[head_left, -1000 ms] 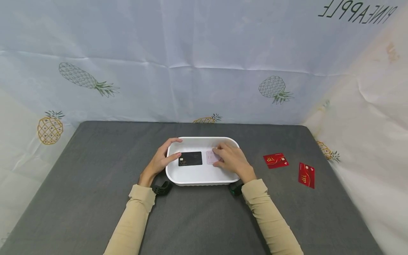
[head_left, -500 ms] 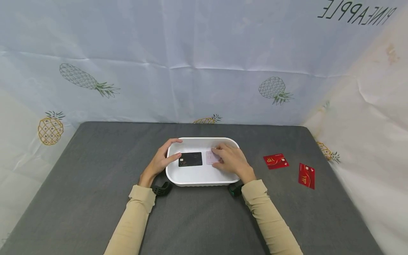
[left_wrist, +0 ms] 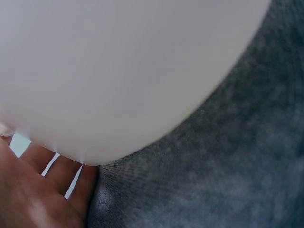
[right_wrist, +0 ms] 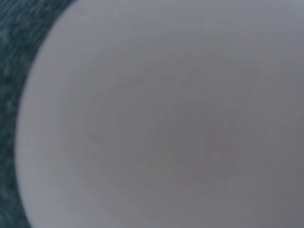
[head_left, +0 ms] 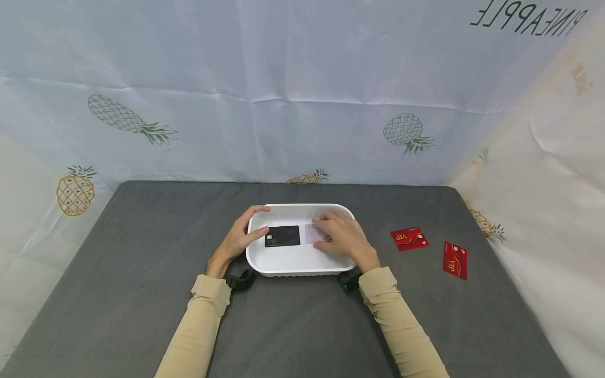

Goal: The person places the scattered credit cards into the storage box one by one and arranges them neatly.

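A white plastic tray (head_left: 302, 265) with rounded corners stands in front of the person. The left hand (head_left: 235, 237) grips its left end, thumb over the rim by a black VIP card (head_left: 282, 236) lying inside. In the left wrist view, the fingers of the left hand (left_wrist: 42, 190) lie along the outside of the tray (left_wrist: 118, 71). Reaching into the right half, the right hand (head_left: 344, 237) holds a pale pink, see-through card (head_left: 310, 233) between thumb and fingers; the hand covers the card's right part. Only the tray's blurred outer side (right_wrist: 142, 118) fills most of the right wrist view.
Two red VIP cards lie on the grey cloth to the right: one card (head_left: 409, 239) nearer the tray, the other card (head_left: 455, 261) turned lengthwise. Behind the table (head_left: 165, 210) hangs a pineapple-print curtain (head_left: 321, 63). A dark band (head_left: 240, 280) sits at the left wrist.
The pale pink card and the right fingertips have shifted very slightly to the left. The left hand, tray, black card and red cards stay in place.
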Motion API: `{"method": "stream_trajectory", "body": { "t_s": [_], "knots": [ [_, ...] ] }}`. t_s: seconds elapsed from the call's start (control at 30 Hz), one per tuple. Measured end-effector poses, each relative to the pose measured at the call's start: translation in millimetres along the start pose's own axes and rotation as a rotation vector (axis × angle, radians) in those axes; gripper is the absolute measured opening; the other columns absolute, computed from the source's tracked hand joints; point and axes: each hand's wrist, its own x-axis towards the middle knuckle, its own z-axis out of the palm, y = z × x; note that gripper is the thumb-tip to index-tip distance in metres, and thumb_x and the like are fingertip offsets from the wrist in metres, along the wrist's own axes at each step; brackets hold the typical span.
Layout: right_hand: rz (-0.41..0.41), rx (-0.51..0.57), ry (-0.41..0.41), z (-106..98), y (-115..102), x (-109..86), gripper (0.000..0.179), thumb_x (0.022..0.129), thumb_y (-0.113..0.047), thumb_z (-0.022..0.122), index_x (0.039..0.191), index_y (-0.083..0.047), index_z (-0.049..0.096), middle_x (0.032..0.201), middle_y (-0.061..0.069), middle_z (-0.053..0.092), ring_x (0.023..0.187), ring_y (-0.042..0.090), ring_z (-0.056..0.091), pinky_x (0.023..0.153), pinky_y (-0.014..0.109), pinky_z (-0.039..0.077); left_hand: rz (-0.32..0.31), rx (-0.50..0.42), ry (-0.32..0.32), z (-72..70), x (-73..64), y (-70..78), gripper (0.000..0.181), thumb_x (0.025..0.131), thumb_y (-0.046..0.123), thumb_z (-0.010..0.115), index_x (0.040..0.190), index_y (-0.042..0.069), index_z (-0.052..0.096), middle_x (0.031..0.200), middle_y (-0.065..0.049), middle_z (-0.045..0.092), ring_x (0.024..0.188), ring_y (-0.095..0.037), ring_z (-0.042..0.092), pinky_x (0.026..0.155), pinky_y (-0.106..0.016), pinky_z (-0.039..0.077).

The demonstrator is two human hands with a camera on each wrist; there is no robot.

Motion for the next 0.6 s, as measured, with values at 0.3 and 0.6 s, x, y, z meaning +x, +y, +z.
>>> {"method": "stream_trajectory", "body": {
  "t_s": [0.3, 0.6],
  "knots": [
    [-0.019, 0.186, 0.065, -4, 6, 1.5, 0.05, 0.088, -0.036, 0.081, 0.132, -0.016, 0.07, 0.13, 0.006, 0.068, 0.124, 0.025, 0.061, 0.101, 0.046, 0.052, -0.002, -0.007, 0.002, 0.3, 0.2, 1.8, 0.048, 0.094, 0.008, 0.062, 0.141, 0.002, 0.051, 0.141, -0.026, 0.053, 0.106, -0.024, 0.06, 0.085, -0.028, 0.054],
    [-0.099, 0.49, 0.093, -13, 22, -5.6, 0.048, 0.089, -0.022, 0.08, 0.132, -0.004, 0.068, 0.134, 0.016, 0.065, 0.126, 0.034, 0.06, 0.105, 0.055, 0.049, -0.001, 0.005, 0.004, 0.4, 0.3, 1.2, 0.048, 0.095, 0.008, 0.062, 0.141, 0.001, 0.05, 0.141, -0.026, 0.052, 0.107, -0.025, 0.06, 0.085, -0.027, 0.053]
  ]
}}
